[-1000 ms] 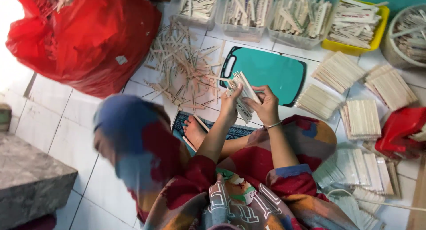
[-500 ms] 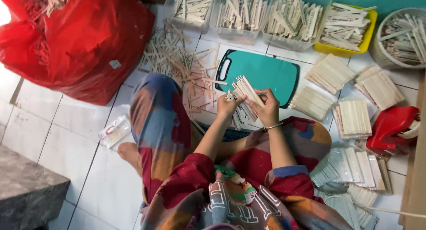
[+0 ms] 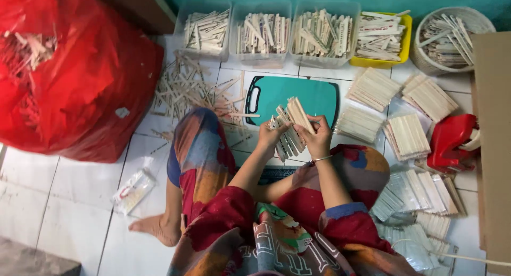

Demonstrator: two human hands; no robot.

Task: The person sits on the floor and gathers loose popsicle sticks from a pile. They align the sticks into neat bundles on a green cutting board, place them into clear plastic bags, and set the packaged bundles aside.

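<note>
A bulging red plastic sack point(image 3: 69, 73) fills ten o'clock. At twelve lies a teal plastic cutting board point(image 3: 314, 95). Just below it, near centre, the left hand point(image 3: 270, 137) and right hand point(image 3: 318, 137) both grasp a fanned bundle of flat pale wooden sticks point(image 3: 291, 128) above the lap.

Bins point(image 3: 264, 34) behind board point(image 3: 314, 95); bag point(image 3: 69, 73) left

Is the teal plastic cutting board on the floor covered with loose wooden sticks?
No, the teal plastic cutting board lies almost bare; the loose wooden sticks are scattered on the tiles beside it.
</note>
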